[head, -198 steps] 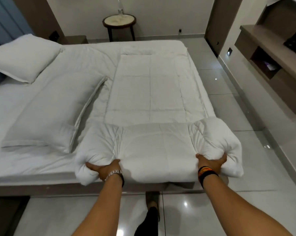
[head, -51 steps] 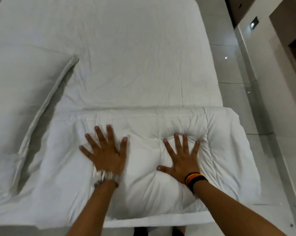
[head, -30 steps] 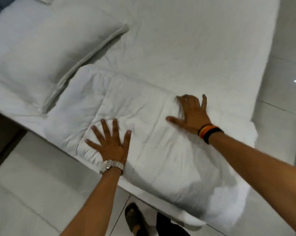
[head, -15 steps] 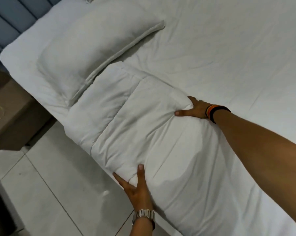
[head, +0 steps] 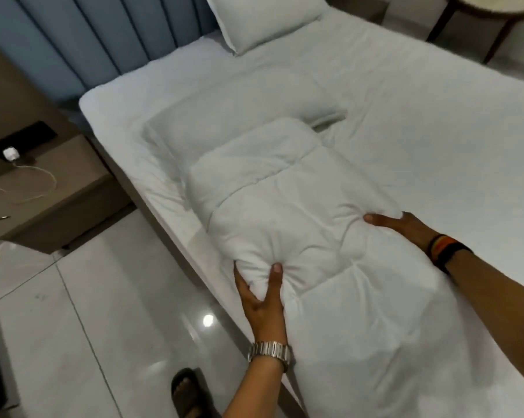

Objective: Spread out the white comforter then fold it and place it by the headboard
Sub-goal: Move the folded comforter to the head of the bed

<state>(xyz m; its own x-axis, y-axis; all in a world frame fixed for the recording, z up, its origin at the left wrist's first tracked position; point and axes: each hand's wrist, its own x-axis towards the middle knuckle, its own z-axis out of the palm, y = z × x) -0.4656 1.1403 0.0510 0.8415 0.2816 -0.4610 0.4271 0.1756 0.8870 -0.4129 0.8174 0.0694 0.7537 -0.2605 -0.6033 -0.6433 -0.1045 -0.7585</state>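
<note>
The white comforter [head: 291,212] lies folded into a long thick bundle along the near side of the bed [head: 435,131]. My left hand [head: 262,292] pinches its near edge at the mattress side, thumb on top, the fabric bunched in the grip. My right hand [head: 401,226] holds the bundle's far edge, fingers tucked under it. The bundle's far end touches a flat pillow [head: 239,116]. The blue padded headboard [head: 97,40] stands at the upper left.
A second pillow [head: 260,19] leans at the headboard. A brown nightstand [head: 43,191] with a charger and white cable stands left of the bed. A round side table [head: 493,13] is at the top right. My sandalled foot [head: 188,393] rests on the glossy tiled floor.
Both hands went from pressing flat on the comforter to gripping its two long edges. The bundle has shifted toward the headboard and now touches the flat pillow. The view swung left.
</note>
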